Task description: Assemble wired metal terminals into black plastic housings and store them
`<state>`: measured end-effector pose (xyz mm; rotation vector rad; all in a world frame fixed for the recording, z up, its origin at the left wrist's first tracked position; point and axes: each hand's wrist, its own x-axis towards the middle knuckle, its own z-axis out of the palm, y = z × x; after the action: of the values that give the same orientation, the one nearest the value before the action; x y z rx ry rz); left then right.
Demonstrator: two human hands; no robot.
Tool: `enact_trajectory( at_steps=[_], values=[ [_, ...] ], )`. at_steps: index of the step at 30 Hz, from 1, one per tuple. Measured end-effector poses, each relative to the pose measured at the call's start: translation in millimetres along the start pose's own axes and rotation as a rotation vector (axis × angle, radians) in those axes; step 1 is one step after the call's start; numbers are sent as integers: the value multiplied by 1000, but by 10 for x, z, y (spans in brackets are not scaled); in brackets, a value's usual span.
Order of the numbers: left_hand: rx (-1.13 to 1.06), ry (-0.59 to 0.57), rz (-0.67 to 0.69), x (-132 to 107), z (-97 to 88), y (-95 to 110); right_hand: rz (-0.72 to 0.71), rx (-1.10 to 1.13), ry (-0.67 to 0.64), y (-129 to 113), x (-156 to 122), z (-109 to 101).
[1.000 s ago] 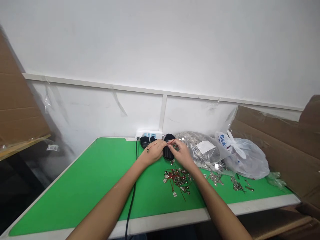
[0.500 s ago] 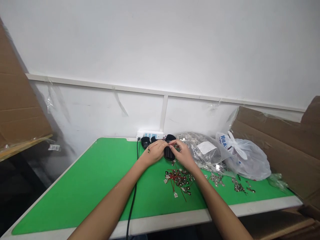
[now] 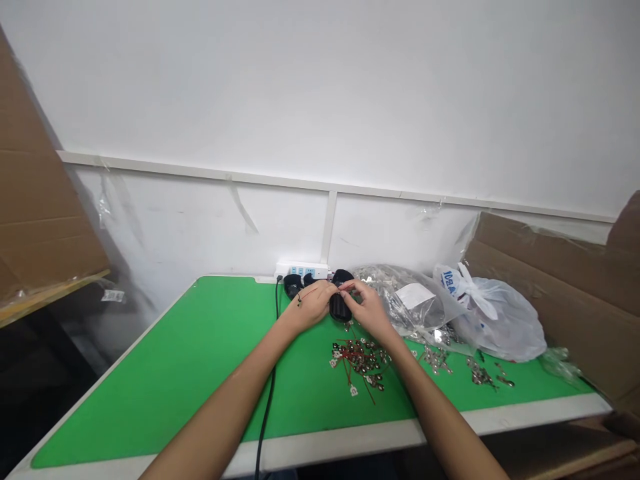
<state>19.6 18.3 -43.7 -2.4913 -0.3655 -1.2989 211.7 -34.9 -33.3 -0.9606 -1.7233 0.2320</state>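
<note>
My left hand [image 3: 311, 305] and my right hand [image 3: 369, 308] meet at the far middle of the green table mat [image 3: 200, 360], fingers pinched together on a thin red string [image 3: 339, 287] stretched between them. They hover just over a black oval object [image 3: 340, 305]. A small dark bit hangs from the string at my left wrist. Below the hands lies a pile of small metal charms with red strings [image 3: 361, 363].
A white power strip [image 3: 303, 270] with black plugs sits at the wall; its black cable [image 3: 267, 400] runs to the near edge. Right of the hands lie a clear bag of metal parts [image 3: 410, 300], a white plastic bag [image 3: 495, 320] and scattered metal pieces [image 3: 480, 377]. Cardboard stands at both sides.
The hands stay pinched on the string at nearly the same spot; the view has shifted slightly, nothing else has moved.
</note>
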Motion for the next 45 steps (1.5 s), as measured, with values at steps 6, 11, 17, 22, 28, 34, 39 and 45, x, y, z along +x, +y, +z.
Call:
enact_trajectory(
  at_steps=[6,11,17,22,28,34,39,45],
  values=[
    [3,-2,12,18,-22,21,-57,-88,-17,-13,-12,-22],
    [19,4,11,5,-4,13,-119,-146,-33,-43,-10,-60],
    [33,7,23,-11,5,3,-161,-175,-21,-46,-18,-60],
    [22,7,27,13,-15,13,-67,-93,-8,-41,-13,-54],
    [14,10,33,6,-23,2,188,148,-5,-18,20,-60],
    [23,-6,15,-26,-13,-15,188,110,-29,35,47,-64],
    [31,5,29,-4,-31,-3,92,48,-17,53,51,-70],
    [4,-19,44,7,-48,13,-46,-102,-18,23,17,-49]
  ],
)
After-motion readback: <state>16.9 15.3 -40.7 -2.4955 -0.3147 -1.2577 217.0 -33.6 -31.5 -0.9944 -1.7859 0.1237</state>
